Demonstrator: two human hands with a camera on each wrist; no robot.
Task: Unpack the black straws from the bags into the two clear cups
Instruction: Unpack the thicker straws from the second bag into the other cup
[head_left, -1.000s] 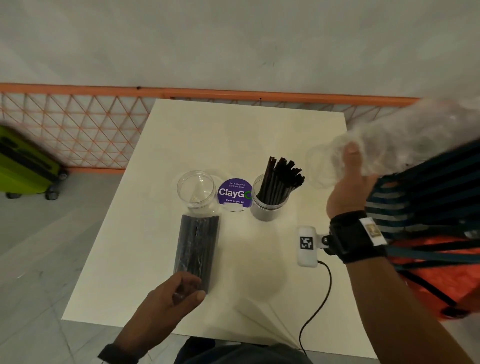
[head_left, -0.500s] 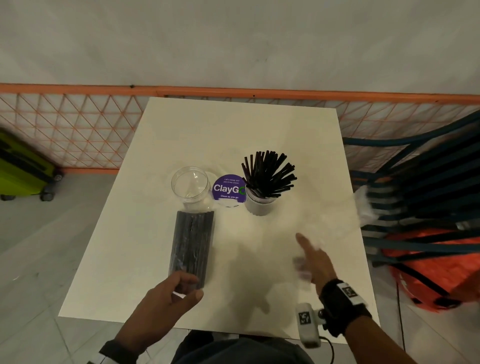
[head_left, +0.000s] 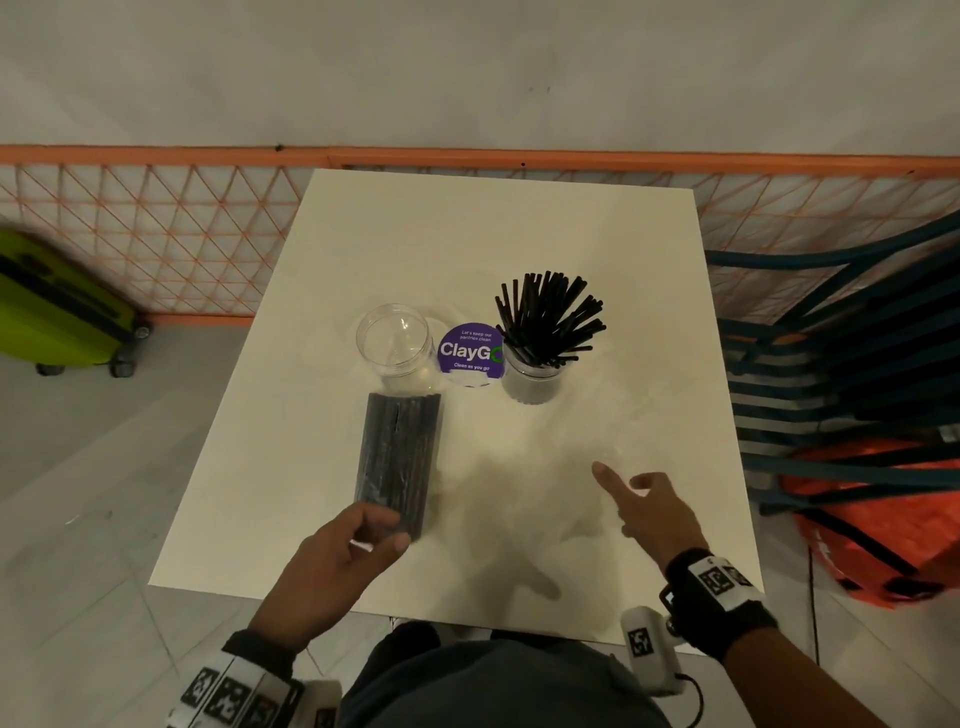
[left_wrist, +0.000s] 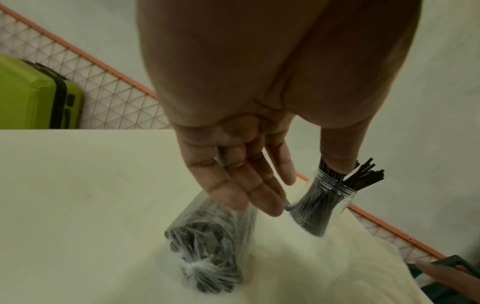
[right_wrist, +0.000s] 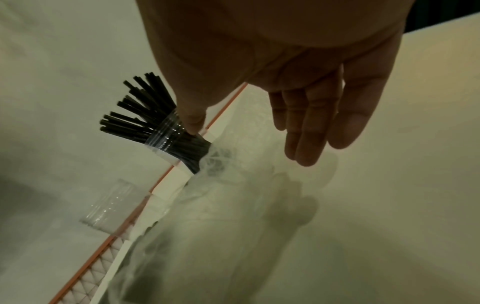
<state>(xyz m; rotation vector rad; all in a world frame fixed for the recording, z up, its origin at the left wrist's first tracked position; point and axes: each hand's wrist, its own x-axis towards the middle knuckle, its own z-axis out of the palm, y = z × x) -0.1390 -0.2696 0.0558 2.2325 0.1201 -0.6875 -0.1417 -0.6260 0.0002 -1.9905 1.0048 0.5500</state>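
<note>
A sealed clear bag of black straws (head_left: 397, 457) lies lengthwise on the white table (head_left: 493, 234), its far end by an empty clear cup (head_left: 395, 340). The second clear cup (head_left: 532, 376) stands to the right, full of loose black straws (head_left: 550, 317). My left hand (head_left: 374, 530) lies over the bag's near end. In the left wrist view its fingers (left_wrist: 249, 191) are fairly straight on the plastic of the bag (left_wrist: 207, 246), thumb apart. My right hand (head_left: 623, 478) hovers open over the table, holding nothing. An empty clear bag (right_wrist: 207, 205) lies crumpled in front of it.
A purple round ClayGo sticker (head_left: 470, 353) sits between the cups. An orange mesh fence (head_left: 156, 239) runs behind the table, with a green suitcase (head_left: 57, 306) on the floor at left. Stacked teal chairs (head_left: 841, 364) and an orange bag (head_left: 883, 519) crowd the right side.
My right hand held the empty clear bag up at the right, let it go and came down low over the table's right front. My left hand stayed on the full bag.
</note>
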